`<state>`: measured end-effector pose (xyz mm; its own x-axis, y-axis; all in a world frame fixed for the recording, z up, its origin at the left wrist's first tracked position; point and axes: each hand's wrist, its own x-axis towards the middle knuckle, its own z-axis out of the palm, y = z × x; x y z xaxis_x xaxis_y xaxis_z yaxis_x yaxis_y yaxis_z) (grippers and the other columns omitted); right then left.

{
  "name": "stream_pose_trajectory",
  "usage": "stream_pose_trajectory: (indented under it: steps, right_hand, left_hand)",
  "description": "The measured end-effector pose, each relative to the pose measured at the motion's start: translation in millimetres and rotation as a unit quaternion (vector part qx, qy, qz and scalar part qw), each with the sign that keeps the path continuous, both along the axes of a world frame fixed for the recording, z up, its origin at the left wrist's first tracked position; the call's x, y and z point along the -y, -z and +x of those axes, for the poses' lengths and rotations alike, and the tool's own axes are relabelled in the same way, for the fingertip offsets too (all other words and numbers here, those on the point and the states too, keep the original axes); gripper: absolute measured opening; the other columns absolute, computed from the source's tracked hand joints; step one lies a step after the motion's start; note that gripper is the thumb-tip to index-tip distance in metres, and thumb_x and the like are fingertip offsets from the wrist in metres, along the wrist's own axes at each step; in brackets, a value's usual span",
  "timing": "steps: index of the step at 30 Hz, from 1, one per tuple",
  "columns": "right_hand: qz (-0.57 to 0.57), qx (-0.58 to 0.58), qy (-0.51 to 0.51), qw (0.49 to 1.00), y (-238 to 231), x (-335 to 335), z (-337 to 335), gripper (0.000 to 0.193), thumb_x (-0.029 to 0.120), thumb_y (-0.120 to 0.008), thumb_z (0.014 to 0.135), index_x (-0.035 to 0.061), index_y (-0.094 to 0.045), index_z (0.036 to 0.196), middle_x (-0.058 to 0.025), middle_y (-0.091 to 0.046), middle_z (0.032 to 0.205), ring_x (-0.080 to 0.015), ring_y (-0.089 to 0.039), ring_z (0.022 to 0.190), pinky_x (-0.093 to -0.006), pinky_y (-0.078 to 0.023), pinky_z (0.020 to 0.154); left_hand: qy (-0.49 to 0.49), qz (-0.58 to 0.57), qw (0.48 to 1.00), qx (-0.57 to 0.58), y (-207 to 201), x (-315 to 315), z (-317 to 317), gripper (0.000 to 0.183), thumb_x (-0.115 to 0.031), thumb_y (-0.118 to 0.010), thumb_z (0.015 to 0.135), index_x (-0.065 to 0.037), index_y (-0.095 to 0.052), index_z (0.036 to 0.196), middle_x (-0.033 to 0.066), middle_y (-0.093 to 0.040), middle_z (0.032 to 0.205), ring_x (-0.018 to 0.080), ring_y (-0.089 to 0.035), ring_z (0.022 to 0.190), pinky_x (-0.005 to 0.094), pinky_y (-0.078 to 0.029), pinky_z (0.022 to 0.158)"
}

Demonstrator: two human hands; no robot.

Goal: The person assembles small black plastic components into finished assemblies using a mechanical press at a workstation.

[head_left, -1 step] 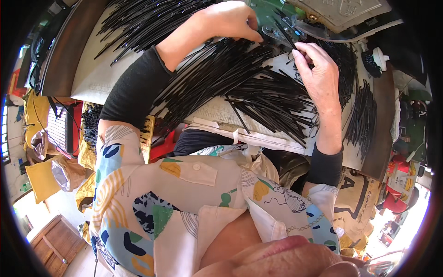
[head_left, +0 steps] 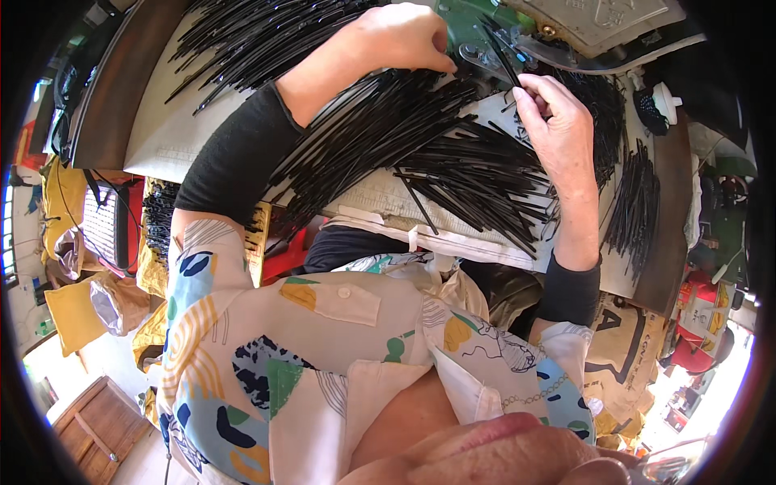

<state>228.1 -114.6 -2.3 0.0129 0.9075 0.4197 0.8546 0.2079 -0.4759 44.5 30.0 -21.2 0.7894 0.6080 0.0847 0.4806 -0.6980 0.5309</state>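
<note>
My right hand (head_left: pixel 558 121) pinches one end of a thin black strip (head_left: pixel 503 55) between thumb and forefinger. That strip slants up and away, in front of a green machine (head_left: pixel 469 24) with metal parts. Left of the machine, my left hand (head_left: pixel 412 39) is curled, thumb and forefinger close together. Anything between those fingertips is too small or hidden to make out. Below the left hand lies a thick bundle of long black strips (head_left: pixel 364 137). Shorter black strips (head_left: pixel 485 170) are heaped loosely between the two forearms, on the pale worktop (head_left: pixel 153 145).
More long strips (head_left: pixel 242 48) lie at the far left, with a smaller bundle (head_left: pixel 634 210) at the right. A grey metal plate (head_left: pixel 606 20) stands by the machine. Brown edges (head_left: pixel 121 89) bound the worktop. Yellow bags (head_left: pixel 73 311) sit lower left.
My left hand has drawn back very slightly to the left. The black strip in my right hand has tilted a little; the heaps are unchanged.
</note>
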Motion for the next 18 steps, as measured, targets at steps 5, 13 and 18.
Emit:
stream_pose_trajectory:
  steps: [5, 13, 18]
  right_hand:
    - [-0.127, -0.245, -0.048, 0.960, 10, 0, 11, 0.025, 0.013, -0.061, 0.082, -0.0013, -0.060, 0.103, -0.0010, -0.061, 0.072, -0.0072, -0.053, 0.059, -0.0204, -0.043, 0.055]
    - [-0.276, -0.353, -0.080, 0.890, 8, 3, 1, 0.028, 0.018, -0.057, 0.084, 0.0014, -0.058, 0.107, 0.0000, -0.058, 0.070, -0.0049, -0.051, 0.056, -0.0185, -0.041, 0.049]
    - [-0.297, -0.379, -0.086, 0.872, 9, 3, -1, 0.030, 0.016, -0.056, 0.083, 0.0017, -0.056, 0.109, -0.0007, -0.058, 0.070, -0.0053, -0.052, 0.057, -0.0184, -0.042, 0.048]
  left_hand:
    - [0.013, 0.146, 0.989, -0.006, 5, -6, 7, 0.033, -0.034, -0.066, 0.077, -0.005, -0.067, 0.093, 0.0057, -0.063, 0.066, 0.0121, -0.061, 0.058, 0.0235, -0.047, 0.049]
    - [0.001, -0.205, 0.978, 0.033, -7, -12, 4, 0.030, -0.031, -0.065, 0.079, -0.005, -0.067, 0.095, 0.0023, -0.064, 0.071, 0.0088, -0.061, 0.060, 0.0202, -0.045, 0.047]
    - [0.032, -0.293, 0.940, 0.174, 1, 0, 9, 0.028, -0.024, -0.061, 0.084, -0.003, -0.064, 0.103, 0.0003, -0.063, 0.072, 0.0057, -0.058, 0.058, 0.0163, -0.042, 0.045]
